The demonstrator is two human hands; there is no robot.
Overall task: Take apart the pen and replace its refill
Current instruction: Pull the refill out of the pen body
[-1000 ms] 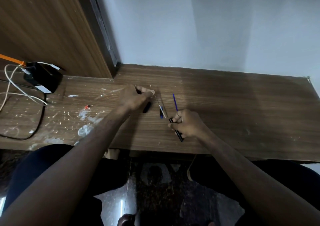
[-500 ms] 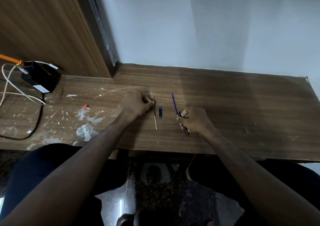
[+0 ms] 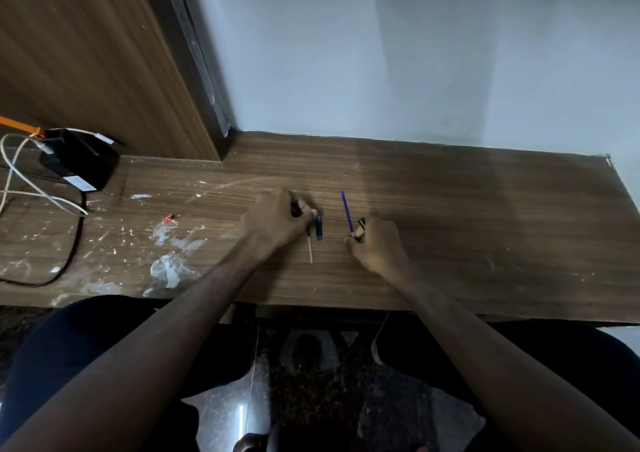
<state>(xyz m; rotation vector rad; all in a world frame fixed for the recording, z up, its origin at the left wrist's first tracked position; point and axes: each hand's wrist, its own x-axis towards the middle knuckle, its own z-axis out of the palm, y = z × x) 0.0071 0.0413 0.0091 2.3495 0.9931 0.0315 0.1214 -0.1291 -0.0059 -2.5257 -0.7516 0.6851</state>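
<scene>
On the brown wood-grain desk (image 3: pixel 450 230), the left hand (image 3: pixel 273 221) is curled over a dark pen piece, while the right hand (image 3: pixel 375 245) pinches the black pen barrel (image 3: pixel 361 224) beside the thin blue refill (image 3: pixel 346 209). A pale spent refill (image 3: pixel 310 250) and a small blue cap (image 3: pixel 319 228) lie between the hands. To do this well, I'd lift the blue refill by its middle and feed it straight into the steadied barrel.

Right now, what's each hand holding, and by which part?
Right hand: blue refill, gripped at its near end, together with a dark pen part. Left hand: fingertips closed on something dark by the pale refill; what exactly, cannot tell.
</scene>
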